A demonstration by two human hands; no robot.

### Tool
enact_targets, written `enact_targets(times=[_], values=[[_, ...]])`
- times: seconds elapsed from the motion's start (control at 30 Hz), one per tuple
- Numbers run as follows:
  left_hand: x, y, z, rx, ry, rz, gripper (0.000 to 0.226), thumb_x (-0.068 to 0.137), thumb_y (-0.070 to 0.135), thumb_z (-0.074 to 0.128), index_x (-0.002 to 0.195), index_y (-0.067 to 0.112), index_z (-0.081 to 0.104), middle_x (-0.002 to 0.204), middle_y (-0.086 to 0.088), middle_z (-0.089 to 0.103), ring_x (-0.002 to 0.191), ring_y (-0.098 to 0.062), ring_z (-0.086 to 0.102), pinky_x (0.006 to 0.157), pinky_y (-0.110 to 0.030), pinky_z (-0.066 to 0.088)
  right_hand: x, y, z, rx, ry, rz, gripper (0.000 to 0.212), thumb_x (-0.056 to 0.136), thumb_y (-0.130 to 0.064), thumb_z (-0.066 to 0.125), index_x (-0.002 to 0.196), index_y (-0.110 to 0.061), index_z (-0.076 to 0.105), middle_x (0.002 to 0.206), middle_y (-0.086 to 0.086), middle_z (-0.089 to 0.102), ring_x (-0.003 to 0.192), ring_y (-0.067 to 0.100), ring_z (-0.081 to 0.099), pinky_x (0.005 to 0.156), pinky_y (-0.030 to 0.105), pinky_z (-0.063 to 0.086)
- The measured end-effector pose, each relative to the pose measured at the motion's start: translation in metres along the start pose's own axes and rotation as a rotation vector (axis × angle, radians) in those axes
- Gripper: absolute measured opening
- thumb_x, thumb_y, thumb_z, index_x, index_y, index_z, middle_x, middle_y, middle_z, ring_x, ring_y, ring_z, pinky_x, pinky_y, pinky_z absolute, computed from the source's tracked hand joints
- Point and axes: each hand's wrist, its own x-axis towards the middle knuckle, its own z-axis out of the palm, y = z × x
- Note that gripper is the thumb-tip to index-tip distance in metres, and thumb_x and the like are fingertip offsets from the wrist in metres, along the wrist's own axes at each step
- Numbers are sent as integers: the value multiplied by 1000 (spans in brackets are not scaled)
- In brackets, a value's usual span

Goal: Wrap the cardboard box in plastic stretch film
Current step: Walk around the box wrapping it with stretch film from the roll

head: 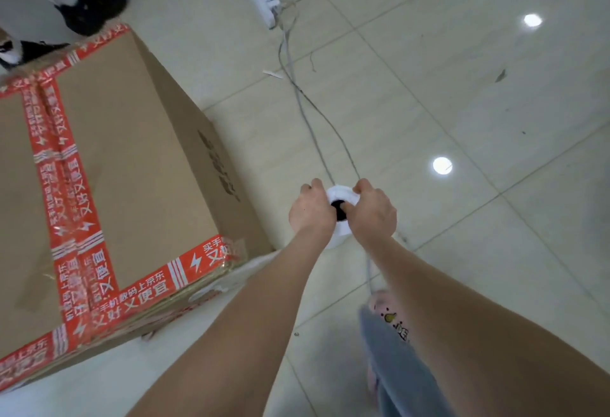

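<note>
head view: i have both hands on the film roll (pixel 341 197), which i see end-on, its dark core hole facing up at me. my left hand (pixel 312 210) curls around the roll's left side, fingers closed on its rim; my right hand (pixel 374 210) clamps the right side, fingers folded over the top edge. the roll sits between my fingers, above the floor (pixel 462 103). a strip of film (pixel 231 279) seems to run from under my left wrist toward the box's near corner, though i can't tell where it ends. the box (pixel 132 152) stands just left of my left fingers, banded in red tape (pixel 62 169). two cables (pixel 317 119) trail away beyond my fingertips to a power strip (pixel 260 3) well off. far left of the fingers, past the box, someone's black shoe (pixel 92 7).
</note>
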Motion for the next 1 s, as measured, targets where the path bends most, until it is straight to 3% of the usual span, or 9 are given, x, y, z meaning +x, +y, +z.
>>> enact_targets(times=[0.17, 0.33, 0.5, 0.73, 0.9, 1.0], values=[[5, 4, -5, 225, -25, 71, 33, 89, 12, 49, 121, 17, 46, 120, -6, 45, 112, -23, 44, 64, -32, 38, 10, -10, -15, -106, -161, -49, 21, 83, -26, 59, 102, -19, 53, 100, 5, 55, 79, 25, 52, 65, 29, 36], [10, 6, -10, 332, -75, 70, 32, 91, 14, 47, 123, 17, 45, 120, -6, 46, 110, -24, 47, 62, -31, 35, 16, -16, -17, -196, -227, -95, 26, 82, -21, 60, 105, -15, 51, 103, 5, 55, 92, 27, 58, 65, 29, 36], [25, 6, -23, 234, -99, 28, 28, 87, 11, 53, 114, 11, 48, 113, -6, 50, 99, -26, 54, 63, -31, 36, 27, -31, -19, -310, -242, -191, 22, 83, -19, 58, 104, -14, 50, 103, 5, 54, 87, 25, 56, 63, 29, 34], [42, 4, -41, -65, -21, -223, 21, 85, 9, 54, 105, 9, 51, 107, -7, 54, 91, -31, 59, 63, -33, 41, 52, -67, -28, -435, -268, -403, 28, 87, -16, 55, 114, -17, 52, 116, 5, 50, 107, 25, 51, 68, 31, 37], [63, 7, -50, -104, -23, -268, 24, 86, 10, 55, 109, 8, 51, 111, -9, 53, 95, -33, 60, 73, -37, 47, 63, -76, -29, -261, -253, -272, 39, 88, -16, 57, 125, -20, 48, 123, 5, 47, 114, 26, 46, 71, 30, 35], [72, 11, -52, -118, -39, -237, 29, 86, 9, 54, 115, 11, 50, 115, -8, 52, 98, -31, 59, 75, -36, 47, 68, -76, -28, -184, -235, -130, 37, 88, -19, 59, 122, -16, 46, 120, 7, 47, 108, 29, 52, 70, 31, 35]])
